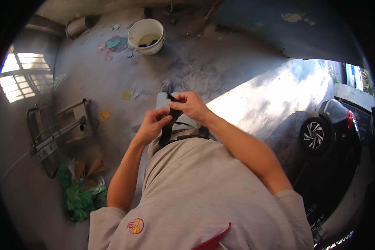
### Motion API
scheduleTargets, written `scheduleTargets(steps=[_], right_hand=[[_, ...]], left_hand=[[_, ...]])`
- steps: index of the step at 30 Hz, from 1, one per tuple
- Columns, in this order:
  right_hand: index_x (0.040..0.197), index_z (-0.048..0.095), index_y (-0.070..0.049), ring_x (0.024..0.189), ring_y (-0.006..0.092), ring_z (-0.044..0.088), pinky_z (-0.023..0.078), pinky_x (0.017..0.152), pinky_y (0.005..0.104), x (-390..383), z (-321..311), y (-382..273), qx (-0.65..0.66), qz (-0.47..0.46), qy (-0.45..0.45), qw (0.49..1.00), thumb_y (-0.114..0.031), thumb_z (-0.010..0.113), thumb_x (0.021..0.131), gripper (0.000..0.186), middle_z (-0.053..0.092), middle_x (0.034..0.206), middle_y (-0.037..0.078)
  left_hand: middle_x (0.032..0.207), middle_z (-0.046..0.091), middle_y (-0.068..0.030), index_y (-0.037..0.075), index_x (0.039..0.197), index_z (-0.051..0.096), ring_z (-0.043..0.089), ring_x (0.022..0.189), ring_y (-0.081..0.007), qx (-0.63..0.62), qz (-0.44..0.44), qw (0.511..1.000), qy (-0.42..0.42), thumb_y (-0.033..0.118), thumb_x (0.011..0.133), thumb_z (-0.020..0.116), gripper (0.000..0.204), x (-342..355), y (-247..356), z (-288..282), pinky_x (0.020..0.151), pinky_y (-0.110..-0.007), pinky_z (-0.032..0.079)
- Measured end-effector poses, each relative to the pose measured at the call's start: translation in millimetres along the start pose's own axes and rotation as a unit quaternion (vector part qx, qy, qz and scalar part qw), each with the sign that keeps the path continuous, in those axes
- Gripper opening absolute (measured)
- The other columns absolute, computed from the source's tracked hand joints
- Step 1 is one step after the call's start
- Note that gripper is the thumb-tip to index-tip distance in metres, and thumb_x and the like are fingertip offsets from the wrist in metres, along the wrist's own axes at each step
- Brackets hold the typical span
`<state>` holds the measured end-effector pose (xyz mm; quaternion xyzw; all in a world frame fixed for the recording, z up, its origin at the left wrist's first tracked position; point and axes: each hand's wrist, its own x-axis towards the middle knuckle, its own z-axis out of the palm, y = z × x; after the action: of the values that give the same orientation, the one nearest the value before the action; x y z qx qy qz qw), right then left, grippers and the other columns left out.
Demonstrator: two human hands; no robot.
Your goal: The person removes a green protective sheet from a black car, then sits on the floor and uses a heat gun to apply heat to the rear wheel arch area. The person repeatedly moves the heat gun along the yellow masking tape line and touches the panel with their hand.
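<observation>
A black strap runs up from the waist of my grey shirt; it looks like a belt or waist strap. My left hand pinches its edge between thumb and fingers. Just above and to the right, my right hand has its fingers closed on the upper part of the same strap. Both hands are close together in front of my waist. The strap's far end is partly hidden by my fingers. Pale trousers show beyond the hands.
Ahead on the concrete floor stands a white bucket with dark things in it, beside crumpled plastic bags. At left lie a metal frame and green plastic. A dark car stands at right near a sunlit floor patch.
</observation>
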<state>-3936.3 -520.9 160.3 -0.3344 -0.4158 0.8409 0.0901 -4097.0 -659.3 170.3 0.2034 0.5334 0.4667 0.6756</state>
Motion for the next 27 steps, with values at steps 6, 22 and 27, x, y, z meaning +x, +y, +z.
scheduleTargets(steps=[6,22,27], right_hand=[[0.071,0.063,-0.005,0.054,0.0109,0.057,0.043,0.050,0.0260,82,-18,-81,0.101,-0.081,0.359,0.924,-0.033,0.078,0.090,0.037,0.064,0.066,0.004],[0.083,0.068,0.002,0.064,0.0189,0.058,0.045,0.062,0.0354,20,-7,-90,-0.249,0.052,0.154,0.955,-0.026,0.071,0.088,0.029,0.064,0.069,0.012],[0.073,0.059,0.003,0.058,0.0175,0.043,0.037,0.057,0.0383,-6,-32,-93,-0.235,-0.045,0.184,0.953,-0.022,0.068,0.091,0.031,0.050,0.060,0.011]], left_hand=[[0.090,0.063,0.0060,0.000,0.109,0.066,0.053,0.081,-0.0033,0.053,0.010,0.997,-0.049,0.015,0.102,0.061,0.018,97,85,-27,0.074,-0.021,0.044],[0.075,0.062,0.0018,0.005,0.086,0.069,0.047,0.061,-0.0075,0.190,-0.081,0.972,-0.112,0.013,0.091,0.074,0.011,207,121,-8,0.060,-0.025,0.037],[0.073,0.063,0.0003,0.001,0.089,0.071,0.049,0.060,-0.0069,-0.011,-0.059,0.989,0.134,0.020,0.091,0.075,0.020,250,126,-3,0.054,-0.022,0.035]])
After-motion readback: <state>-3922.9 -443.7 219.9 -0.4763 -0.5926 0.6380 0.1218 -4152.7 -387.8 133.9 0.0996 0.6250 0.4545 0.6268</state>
